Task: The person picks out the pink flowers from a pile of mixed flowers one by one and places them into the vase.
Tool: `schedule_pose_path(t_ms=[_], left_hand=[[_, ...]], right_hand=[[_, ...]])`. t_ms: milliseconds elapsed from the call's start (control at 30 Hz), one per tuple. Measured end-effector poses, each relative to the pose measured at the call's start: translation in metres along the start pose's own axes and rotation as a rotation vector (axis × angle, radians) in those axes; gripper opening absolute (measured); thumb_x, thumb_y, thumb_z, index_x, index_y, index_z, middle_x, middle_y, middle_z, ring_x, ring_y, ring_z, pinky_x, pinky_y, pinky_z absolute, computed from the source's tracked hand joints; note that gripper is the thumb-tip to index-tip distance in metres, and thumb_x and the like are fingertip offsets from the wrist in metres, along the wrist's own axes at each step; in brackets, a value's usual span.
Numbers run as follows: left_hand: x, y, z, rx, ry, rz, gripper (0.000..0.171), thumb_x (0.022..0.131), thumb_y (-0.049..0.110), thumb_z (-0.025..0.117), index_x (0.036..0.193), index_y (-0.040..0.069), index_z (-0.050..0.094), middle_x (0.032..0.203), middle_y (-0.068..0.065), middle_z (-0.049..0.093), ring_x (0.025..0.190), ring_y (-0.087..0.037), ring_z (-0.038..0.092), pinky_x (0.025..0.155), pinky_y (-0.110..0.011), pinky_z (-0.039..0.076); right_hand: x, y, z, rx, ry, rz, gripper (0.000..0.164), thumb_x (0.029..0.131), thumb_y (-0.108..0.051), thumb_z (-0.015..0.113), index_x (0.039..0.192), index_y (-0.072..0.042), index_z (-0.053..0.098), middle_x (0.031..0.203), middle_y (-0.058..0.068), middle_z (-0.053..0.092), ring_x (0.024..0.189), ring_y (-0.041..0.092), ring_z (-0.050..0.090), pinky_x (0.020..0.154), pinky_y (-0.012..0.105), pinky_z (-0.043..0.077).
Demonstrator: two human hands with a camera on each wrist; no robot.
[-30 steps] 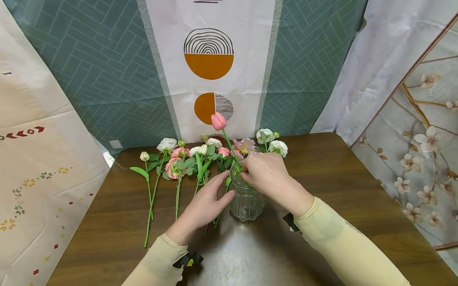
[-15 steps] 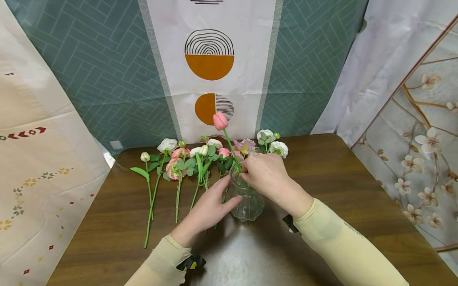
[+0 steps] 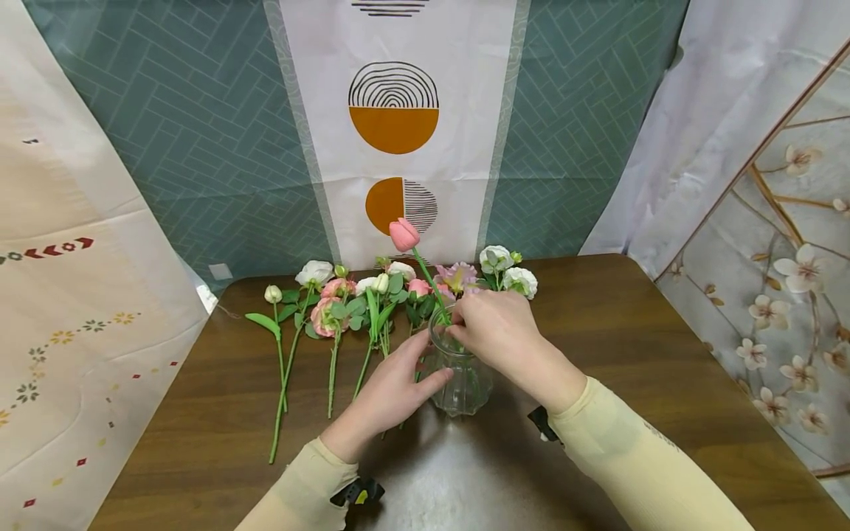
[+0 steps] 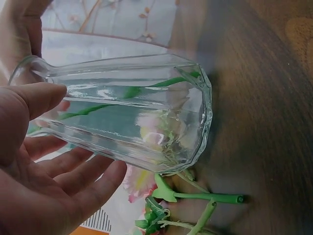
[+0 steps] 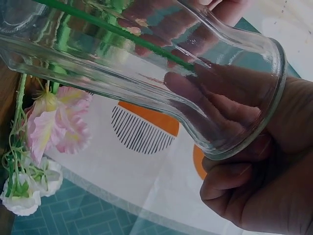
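Note:
A clear ribbed glass vase (image 3: 462, 394) stands upright on the table. My left hand (image 3: 396, 383) holds its left side, thumb near the neck and fingers curving along the wall in the left wrist view. My right hand (image 3: 499, 328) is at the vase's mouth, its fingers partly inside the rim, pinching the stem of a pink tulip (image 3: 404, 234). The bloom leans left above the rim. Through the glass, the green stem (image 4: 132, 92) runs down to the base. The right fingertips show through the neck in the right wrist view.
Behind and left of the vase lie several flowers on the wooden table (image 3: 598, 332): a white tulip (image 3: 273, 294), pink blooms (image 3: 328, 317), a pale purple flower (image 3: 457, 278) and white blooms (image 3: 520, 282). A patterned cloth (image 3: 425, 110) hangs behind the table.
My left hand has shifted right, its thumb now overlapping the vase. The right hand stays at the mouth with the tulip stem, and the tulip bloom tilts slightly. The head view has shifted a little.

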State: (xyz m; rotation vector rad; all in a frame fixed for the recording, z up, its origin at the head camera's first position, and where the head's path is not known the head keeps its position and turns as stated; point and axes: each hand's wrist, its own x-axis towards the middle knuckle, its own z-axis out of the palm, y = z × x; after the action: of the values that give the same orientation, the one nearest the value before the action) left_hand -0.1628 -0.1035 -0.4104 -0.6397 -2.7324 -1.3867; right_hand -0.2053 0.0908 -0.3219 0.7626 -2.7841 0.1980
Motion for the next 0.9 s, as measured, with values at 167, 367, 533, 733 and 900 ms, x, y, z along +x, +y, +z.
schedule_pose_path(t_ms=[167,367,533,733,900], left_hand=[[0.0,-0.001,0.0,-0.012,-0.011,0.004,0.066,0.108,0.026,0.076,0.167,0.019,0.047,0.164,-0.007,0.054,0.144,-0.034,0.059,0.11,-0.056,0.054],[0.002,-0.001,-0.001,-0.01,-0.025,0.023,0.065,0.108,0.025,0.075,0.167,0.02,0.047,0.164,-0.004,0.054,0.144,-0.03,0.059,0.111,-0.053,0.054],[0.003,0.0,-0.003,-0.013,-0.041,0.029,0.066,0.109,0.025,0.075,0.168,0.019,0.046,0.164,-0.004,0.053,0.145,-0.031,0.058,0.112,-0.052,0.053],[0.003,-0.001,-0.003,-0.028,-0.049,0.024,0.066,0.108,0.025,0.075,0.168,0.019,0.046,0.165,-0.004,0.052,0.145,-0.032,0.058,0.113,-0.053,0.053],[0.004,-0.002,-0.003,0.001,-0.047,0.038,0.066,0.108,0.025,0.075,0.167,0.018,0.047,0.165,-0.004,0.053,0.144,-0.027,0.059,0.111,-0.051,0.054]], right_hand=[[-0.002,0.0,0.001,0.006,0.009,0.01,0.019,0.092,-0.031,0.093,0.077,-0.024,0.084,0.069,-0.008,0.07,0.06,0.013,0.064,0.052,0.04,0.051],[-0.004,0.002,-0.001,0.019,0.016,0.012,0.021,0.093,-0.031,0.092,0.075,-0.026,0.082,0.066,-0.009,0.067,0.058,0.012,0.06,0.052,0.04,0.05],[-0.006,0.003,-0.003,0.035,0.021,0.017,0.018,0.095,-0.031,0.09,0.079,-0.026,0.084,0.07,-0.01,0.07,0.059,0.012,0.061,0.053,0.041,0.051],[-0.009,0.003,-0.004,0.073,0.04,0.021,0.011,0.095,-0.03,0.091,0.088,-0.024,0.086,0.078,-0.009,0.075,0.063,0.013,0.065,0.056,0.04,0.053],[-0.015,0.007,-0.006,0.106,0.115,0.033,0.007,0.094,-0.025,0.09,0.099,-0.022,0.086,0.086,-0.008,0.079,0.07,0.018,0.073,0.055,0.041,0.053]])
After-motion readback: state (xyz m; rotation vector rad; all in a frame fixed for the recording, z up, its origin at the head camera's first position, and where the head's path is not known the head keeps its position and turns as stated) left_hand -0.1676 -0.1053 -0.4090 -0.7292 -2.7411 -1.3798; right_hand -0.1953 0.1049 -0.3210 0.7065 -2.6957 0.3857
